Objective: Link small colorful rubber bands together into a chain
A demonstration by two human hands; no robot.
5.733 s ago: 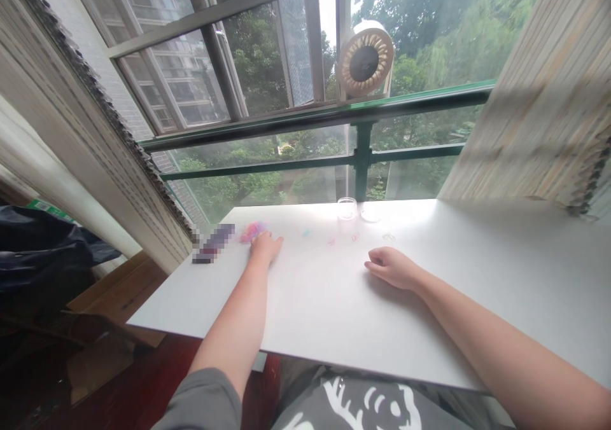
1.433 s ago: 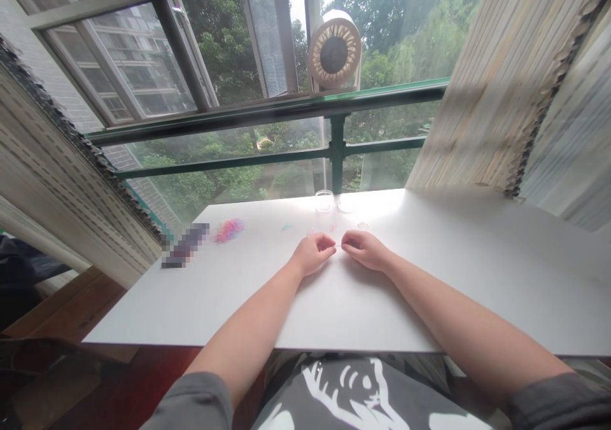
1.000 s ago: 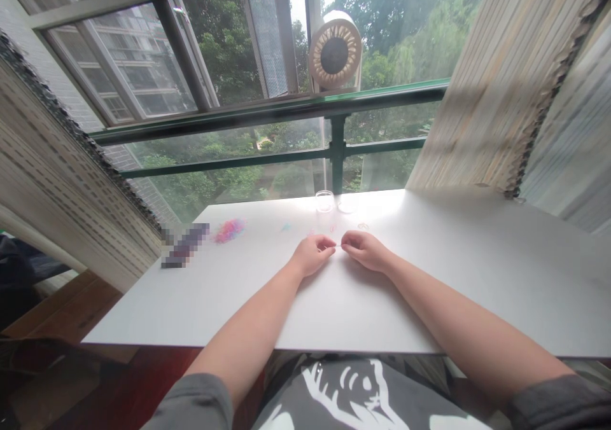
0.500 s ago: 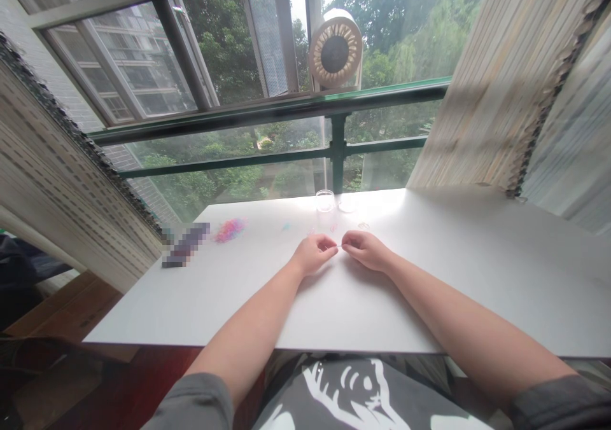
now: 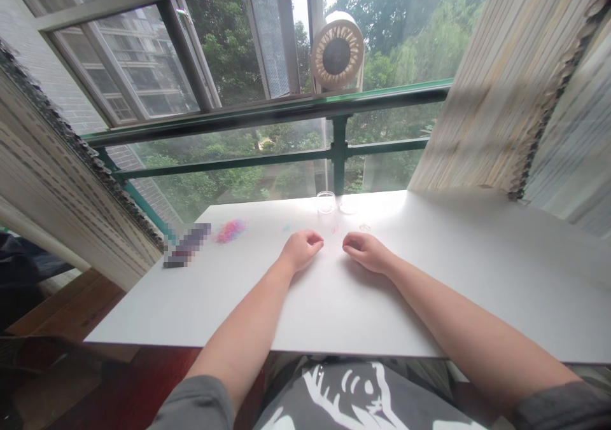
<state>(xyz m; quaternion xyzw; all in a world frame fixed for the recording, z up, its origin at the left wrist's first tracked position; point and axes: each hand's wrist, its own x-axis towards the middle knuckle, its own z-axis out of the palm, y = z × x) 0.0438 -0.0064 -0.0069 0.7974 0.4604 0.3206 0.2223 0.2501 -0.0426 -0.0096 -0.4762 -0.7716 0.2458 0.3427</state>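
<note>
My left hand [image 5: 303,250] is held just above the white table [image 5: 334,309], with thumb and fingers pinched together; anything between its fingertips is too small to make out. A short gap to the right, my right hand [image 5: 366,252] also keeps its fingers in a pinch, and what it holds is hidden. Beyond the gap lies a small pinkish piece [image 5: 335,229]. A small pale loop-like piece [image 5: 364,228] rests just past my right hand. Farther back stand a clear round container [image 5: 326,203] and a low clear dish or lid [image 5: 349,207].
A heap of tiny pink, orange and purple pieces [image 5: 231,231] lies at the left of the table, beside a blurred-out dark object [image 5: 187,245]. Small teal bits [image 5: 287,227] lie nearer my left hand. A round fan [image 5: 337,55] stands by the window behind a green railing [image 5: 338,144].
My left hand has moved left, away from my right hand, widening the gap. The thin strand seen between the fingertips no longer shows. My right hand has stayed nearly still.
</note>
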